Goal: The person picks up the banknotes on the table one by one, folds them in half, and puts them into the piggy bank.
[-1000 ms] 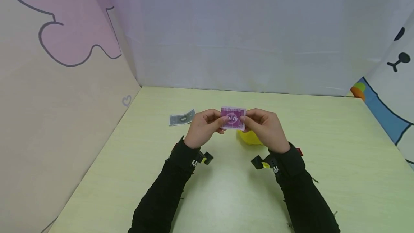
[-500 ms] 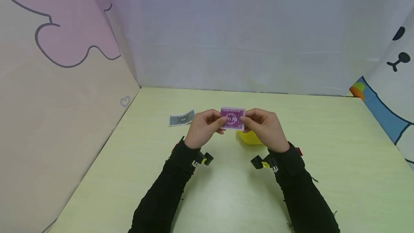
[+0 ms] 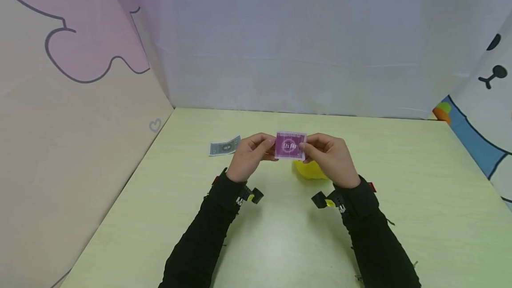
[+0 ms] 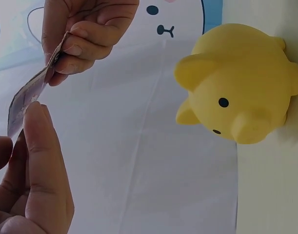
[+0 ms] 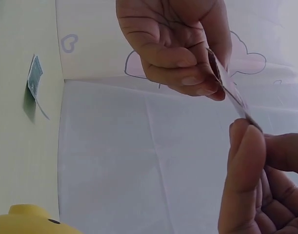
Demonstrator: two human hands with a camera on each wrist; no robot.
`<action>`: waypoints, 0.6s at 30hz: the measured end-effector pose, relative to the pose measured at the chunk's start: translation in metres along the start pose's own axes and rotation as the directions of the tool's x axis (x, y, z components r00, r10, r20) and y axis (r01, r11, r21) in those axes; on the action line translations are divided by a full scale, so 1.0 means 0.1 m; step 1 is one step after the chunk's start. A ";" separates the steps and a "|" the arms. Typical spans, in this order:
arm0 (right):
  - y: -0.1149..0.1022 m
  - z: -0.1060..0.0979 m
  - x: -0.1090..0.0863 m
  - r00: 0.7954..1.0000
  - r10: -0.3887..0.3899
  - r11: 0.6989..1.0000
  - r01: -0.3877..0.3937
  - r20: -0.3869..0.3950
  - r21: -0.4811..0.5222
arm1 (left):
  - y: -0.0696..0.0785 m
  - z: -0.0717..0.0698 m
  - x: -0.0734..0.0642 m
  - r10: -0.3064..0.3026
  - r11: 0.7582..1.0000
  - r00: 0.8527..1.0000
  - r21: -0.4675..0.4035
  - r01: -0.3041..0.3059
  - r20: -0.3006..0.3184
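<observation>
A small purple banknote (image 3: 290, 146), seemingly folded, is held up above the table in the head view. My right hand (image 3: 332, 157) pinches its right side, thumb over the front face. At the opposite edge, my left hand (image 3: 250, 154) has its thumb tip beside the note and its fingers curled behind. The left wrist view shows the note (image 4: 27, 97) edge-on and bent, its lower end between the left thumb and fingers. A yellow pig figure (image 4: 241, 83) stands on the table behind the hands, partly covered by the right hand in the head view.
A grey-green banknote (image 3: 225, 146) lies on the pale table (image 3: 272, 243), left of the hands, with one end bent up. White cloth (image 3: 300, 43) hangs along the table's back edge. Printed cartoon panels flank both sides.
The left thumb has slid off the front of the purple banknote to its left edge, uncovering more of the print. The note has shifted slightly right with the right hand.
</observation>
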State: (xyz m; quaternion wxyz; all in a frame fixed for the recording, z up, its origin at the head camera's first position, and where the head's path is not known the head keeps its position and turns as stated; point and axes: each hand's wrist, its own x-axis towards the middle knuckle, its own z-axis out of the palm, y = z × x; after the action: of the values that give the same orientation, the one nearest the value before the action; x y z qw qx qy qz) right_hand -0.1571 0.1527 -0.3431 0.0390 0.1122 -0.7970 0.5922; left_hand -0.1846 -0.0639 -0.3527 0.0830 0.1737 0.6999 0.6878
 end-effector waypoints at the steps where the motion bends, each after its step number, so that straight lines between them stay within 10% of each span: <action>1: 0.00 0.00 0.00 1.000 0.000 1.000 0.000 -0.002 -0.004 | 0.00 0.00 0.00 -0.002 1.000 1.000 -0.005 0.002 0.004; 18: -0.01 0.02 -0.01 1.000 -0.004 1.000 0.004 -0.020 -0.007 | 0.00 0.01 -0.03 -0.014 1.000 0.995 0.005 0.013 0.095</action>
State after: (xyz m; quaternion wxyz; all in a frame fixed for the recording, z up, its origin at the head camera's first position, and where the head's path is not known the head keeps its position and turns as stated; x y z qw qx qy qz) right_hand -0.1554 0.1510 -0.3426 0.0486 0.1079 -0.7985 0.5902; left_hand -0.1817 -0.0639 -0.3526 0.1205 0.2019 0.6979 0.6765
